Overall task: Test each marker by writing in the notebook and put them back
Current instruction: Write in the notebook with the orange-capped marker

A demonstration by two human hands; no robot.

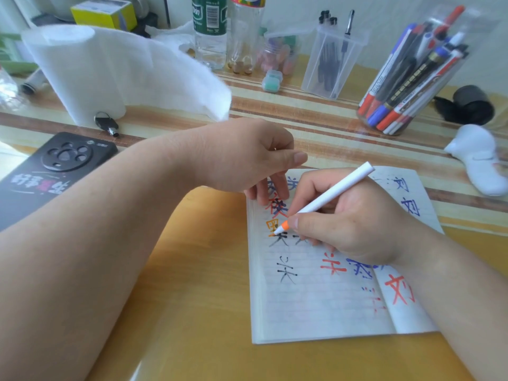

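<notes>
An open lined notebook [316, 303] lies on the table, its pages marked with black, red, blue and orange characters. My right hand [354, 224] grips a white marker with an orange tip [324, 200]; the tip touches the left page beside an orange character. My left hand [242, 158] reaches over from the left, and its fingertips press on the notebook's top left corner. No cap shows in that hand. A clear jar of several red, blue and black markers [412, 75] stands at the back right.
A paper towel roll [82, 75] stands at the back left, with a key [105, 123] and a black box [49, 171] near it. Bottles [210, 31] and a clear pen holder [330, 59] line the back. A white object [481, 160] and a black cylinder [472, 104] sit far right.
</notes>
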